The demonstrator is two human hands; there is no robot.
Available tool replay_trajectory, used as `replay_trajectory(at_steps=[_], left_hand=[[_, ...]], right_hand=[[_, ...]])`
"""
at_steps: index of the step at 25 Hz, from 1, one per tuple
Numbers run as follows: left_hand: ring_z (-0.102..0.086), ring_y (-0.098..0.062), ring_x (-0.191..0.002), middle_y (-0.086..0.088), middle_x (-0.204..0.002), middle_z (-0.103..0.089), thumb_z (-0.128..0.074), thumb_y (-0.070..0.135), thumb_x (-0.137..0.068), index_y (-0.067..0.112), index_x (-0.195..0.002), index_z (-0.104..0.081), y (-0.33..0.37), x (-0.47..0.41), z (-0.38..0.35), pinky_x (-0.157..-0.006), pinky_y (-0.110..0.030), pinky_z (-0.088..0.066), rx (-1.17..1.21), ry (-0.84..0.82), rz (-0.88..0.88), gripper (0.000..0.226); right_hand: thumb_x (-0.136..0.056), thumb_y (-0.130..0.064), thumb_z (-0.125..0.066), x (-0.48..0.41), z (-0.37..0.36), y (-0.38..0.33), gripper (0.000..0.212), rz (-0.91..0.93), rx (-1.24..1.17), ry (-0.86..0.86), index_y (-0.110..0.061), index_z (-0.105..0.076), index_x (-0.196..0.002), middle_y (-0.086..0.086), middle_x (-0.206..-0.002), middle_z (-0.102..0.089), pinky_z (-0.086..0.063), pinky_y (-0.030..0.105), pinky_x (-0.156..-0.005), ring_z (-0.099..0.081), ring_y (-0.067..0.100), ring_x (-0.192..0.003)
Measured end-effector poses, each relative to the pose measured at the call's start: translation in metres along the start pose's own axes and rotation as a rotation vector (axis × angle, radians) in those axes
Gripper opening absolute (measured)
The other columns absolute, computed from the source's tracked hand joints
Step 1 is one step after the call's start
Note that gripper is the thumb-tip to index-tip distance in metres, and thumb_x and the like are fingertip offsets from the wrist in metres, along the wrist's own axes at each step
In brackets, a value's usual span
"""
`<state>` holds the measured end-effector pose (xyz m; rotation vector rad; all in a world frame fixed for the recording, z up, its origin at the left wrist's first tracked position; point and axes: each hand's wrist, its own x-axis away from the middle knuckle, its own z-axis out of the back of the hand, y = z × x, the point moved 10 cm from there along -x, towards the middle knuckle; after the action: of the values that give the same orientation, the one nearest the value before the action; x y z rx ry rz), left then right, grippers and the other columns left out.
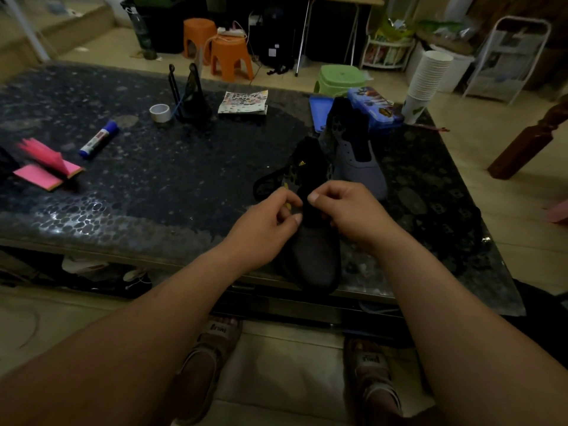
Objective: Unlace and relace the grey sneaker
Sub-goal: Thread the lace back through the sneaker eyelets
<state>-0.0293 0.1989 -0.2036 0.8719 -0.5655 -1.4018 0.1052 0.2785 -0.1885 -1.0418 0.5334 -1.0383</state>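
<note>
Clock positions are read over the tabletop, with 6 o'clock at the person's edge.

1. Table (129,195): dark pebble-patterned top with a glossy surface.
2. Grey sneaker (315,256): at 6 o'clock and upright. Its toe overhangs the near edge and points toward the person, and its black tongue and collar point toward 12. A small yellow logo shows on the tongue.
3. Left hand (264,229): at the sneaker's 9 o'clock side. The fingers are curled and the thumb and forefinger pinch the edge of the throat.
4. Right hand (347,210): at the sneaker's 3 o'clock side. The fingers are curled and the thumb is pressed onto the black tongue, gripping it. Whether either hand holds a lace cannot be told, because the area is too dark.
5. Second sneaker (356,161): just beyond the first, toward 1 o'clock. It is grey with a black collar, and its eyelet row is visible.
6. Blue pencil case (376,110): at 1 o'clock near the far edge, beside a blue tray (319,113).
7. Stack of paper cups (428,78): at 2 o'clock, on the far corner.
8. Patterned booklet (243,103): at 12 o'clock.
9. Black stand (192,96) and tape roll (159,112): at 11 o'clock, near each other.
10. Blue-capped marker (99,139): at 10 o'clock.
11. Pink sticky notes (46,169): at 9 o'clock.
12. Floor beyond the table: two orange stools (230,56) and a green stool (338,77).
</note>
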Motion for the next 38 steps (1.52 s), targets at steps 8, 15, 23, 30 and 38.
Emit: replay_trajectory(at_steps=[8, 15, 23, 30, 38], left_hand=[[-0.065, -0.032, -0.081, -0.002, -0.092, -0.069, -0.041, 0.037, -0.106, 0.032, -0.121, -0.047, 0.023, -0.023, 0.005, -0.072, -0.047, -0.054, -0.354, 0.011, 0.004, 0.017], [-0.051, -0.022, -0.076, 0.006, -0.088, -0.057, -0.047, 0.059, -0.101, 0.031, -0.101, -0.051, 0.034, -0.025, 0.011, -0.064, -0.036, -0.039, -0.693, -0.004, 0.060, 0.028], [-0.061, -0.022, -0.088, 0.005, -0.099, -0.063, -0.054, 0.047, -0.099, 0.035, -0.091, -0.055, 0.021, -0.037, -0.004, -0.072, -0.037, -0.048, -0.600, -0.203, 0.175, 0.015], [-0.061, -0.015, -0.084, 0.008, -0.091, -0.062, -0.061, 0.043, -0.099, 0.027, -0.095, -0.062, 0.019, -0.038, -0.007, -0.071, -0.036, -0.052, -0.499, -0.249, 0.074, 0.016], [-0.054, -0.007, -0.070, 0.005, -0.081, -0.056, -0.075, 0.031, -0.092, 0.029, -0.083, -0.069, 0.016, -0.043, -0.002, -0.064, -0.022, -0.039, -0.100, -0.067, 0.054, 0.011]], right_hand=[[-0.103, -0.020, -0.045, 0.008, 0.026, -0.033, 0.023, 0.297, 0.647, 0.171, -0.028, -0.064, -0.112, 0.000, -0.092, -0.067, -0.050, 0.039, -0.064, -0.060, 0.022, -0.078], [-0.101, -0.029, -0.045, 0.011, 0.015, -0.034, 0.020, 0.121, 1.023, 0.131, -0.020, -0.062, -0.103, 0.004, -0.091, -0.062, -0.038, 0.035, -0.063, -0.050, 0.027, -0.073], [-0.091, -0.029, -0.056, 0.000, 0.003, -0.007, 0.011, -0.020, 0.894, -0.021, -0.024, -0.065, -0.087, 0.001, -0.084, -0.064, -0.044, 0.032, -0.059, -0.059, 0.024, -0.072], [-0.087, -0.036, -0.067, -0.003, 0.004, 0.001, 0.026, -0.022, 0.681, -0.086, -0.014, -0.069, -0.072, 0.003, -0.072, -0.070, -0.055, 0.039, -0.066, -0.066, 0.021, -0.070], [-0.092, -0.028, -0.072, 0.007, 0.026, -0.005, 0.005, 0.190, 0.406, -0.029, -0.029, -0.071, -0.087, -0.006, -0.092, -0.056, -0.040, 0.013, -0.068, -0.056, 0.003, -0.079]])
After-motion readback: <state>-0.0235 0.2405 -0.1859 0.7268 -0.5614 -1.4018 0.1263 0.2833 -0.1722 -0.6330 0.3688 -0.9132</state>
